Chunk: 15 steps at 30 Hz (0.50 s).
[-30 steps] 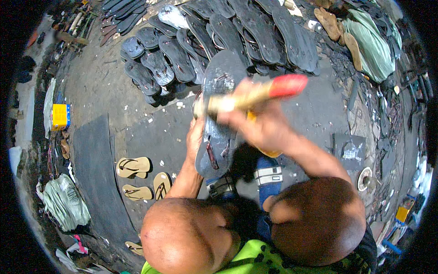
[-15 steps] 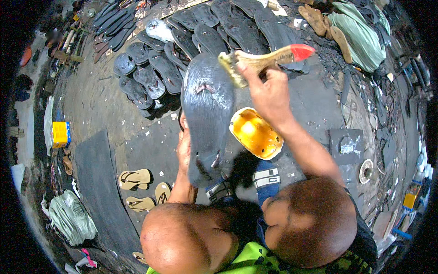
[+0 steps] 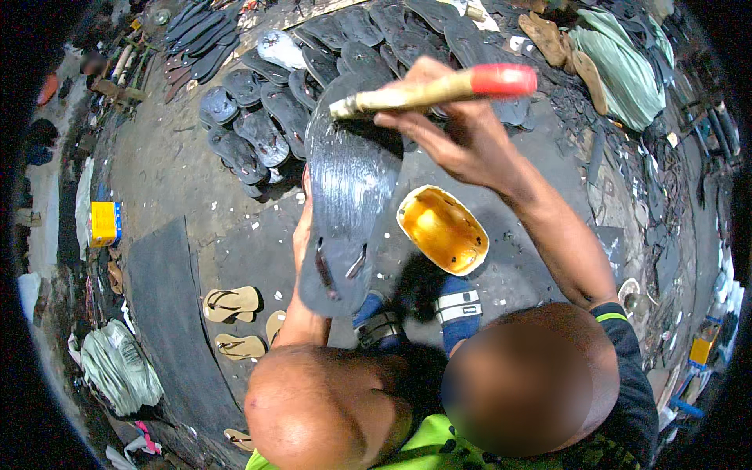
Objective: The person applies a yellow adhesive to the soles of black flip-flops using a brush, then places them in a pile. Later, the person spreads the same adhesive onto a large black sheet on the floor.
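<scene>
Right hand grips wooden red-tipped brush over glossy dark rubber sole, held underneath by left hand.

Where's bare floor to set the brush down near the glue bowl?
Bare floor lies left of the held sole, between the dark mat and the pile of soles; a smaller patch sits right of the yellow bowl. Crowded: the pile above, and the tan sandals by the mat.

A small yellow rectangular box with a blue side stood on the ground at the far left. A little orange-yellow carton sat at the right edge, too small to tell more.
</scene>
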{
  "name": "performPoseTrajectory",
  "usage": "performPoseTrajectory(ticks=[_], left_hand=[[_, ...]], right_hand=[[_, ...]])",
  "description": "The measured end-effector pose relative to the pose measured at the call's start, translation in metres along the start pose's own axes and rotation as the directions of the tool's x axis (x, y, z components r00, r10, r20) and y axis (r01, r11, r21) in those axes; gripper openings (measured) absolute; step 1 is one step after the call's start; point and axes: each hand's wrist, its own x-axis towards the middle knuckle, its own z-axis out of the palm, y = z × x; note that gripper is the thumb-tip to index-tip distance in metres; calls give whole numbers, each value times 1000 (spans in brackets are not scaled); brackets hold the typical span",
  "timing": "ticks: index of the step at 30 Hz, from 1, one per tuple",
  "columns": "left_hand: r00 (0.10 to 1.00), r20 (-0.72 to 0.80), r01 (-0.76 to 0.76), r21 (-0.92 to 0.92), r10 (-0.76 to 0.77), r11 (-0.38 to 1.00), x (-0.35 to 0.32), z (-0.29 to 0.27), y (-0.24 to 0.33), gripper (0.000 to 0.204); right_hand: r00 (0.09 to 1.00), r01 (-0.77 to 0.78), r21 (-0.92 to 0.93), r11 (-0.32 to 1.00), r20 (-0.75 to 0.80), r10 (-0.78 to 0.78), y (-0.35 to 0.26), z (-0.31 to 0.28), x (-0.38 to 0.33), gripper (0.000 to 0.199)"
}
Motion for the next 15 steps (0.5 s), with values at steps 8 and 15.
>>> performPoseTrajectory(ticks=[8,15], left_hand=[[994,71,-73,-143,84,987,23,-14,23,43],[997,77,-21,-92,28,996,18,12,-1,43]], right_hand=[[963,-3,156,988,267,-39,-70,47,-91,24],[996,-82,-73,994,-49,78,-5,-6,27,13]])
